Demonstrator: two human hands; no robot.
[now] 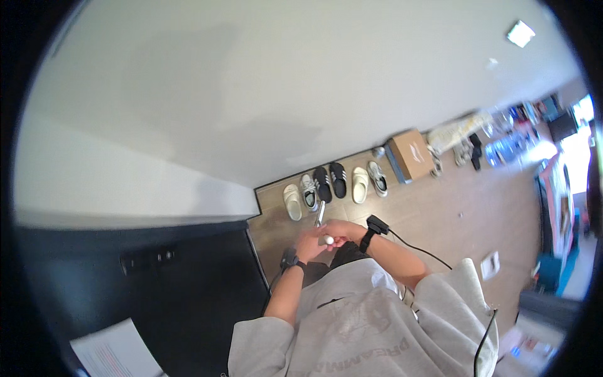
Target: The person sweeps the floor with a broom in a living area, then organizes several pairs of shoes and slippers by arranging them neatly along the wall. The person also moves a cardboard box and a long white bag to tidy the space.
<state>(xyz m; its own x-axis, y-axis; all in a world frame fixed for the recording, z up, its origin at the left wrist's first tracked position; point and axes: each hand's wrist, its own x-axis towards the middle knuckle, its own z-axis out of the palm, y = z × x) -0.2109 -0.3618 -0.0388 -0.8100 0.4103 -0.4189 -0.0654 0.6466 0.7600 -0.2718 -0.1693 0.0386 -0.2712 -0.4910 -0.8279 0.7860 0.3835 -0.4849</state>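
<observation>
In front of my waist, my left hand (310, 243) and my right hand (346, 230) are close together around a slender rod. A shiny metallic shaft (321, 213) sticks out beyond the fingers toward the shoes. On the near side a white rounded end (329, 240) shows between the hands. The part between is covered by my fingers, so I cannot tell whether both ends belong to one piece. Black straps with small devices circle both wrists. Just past the shaft, black slides with white stripes (323, 184) stand on the floor.
Cream clogs (360, 185) and white sneakers (377, 179) line the wall (264, 94). A cardboard box (411, 154) stands to their right. A dark door (188, 292) is at left, with a printed sheet (115, 351). A cable (421, 249) trails from my right wrist. Large plastic bottles (509, 148) lie farther off.
</observation>
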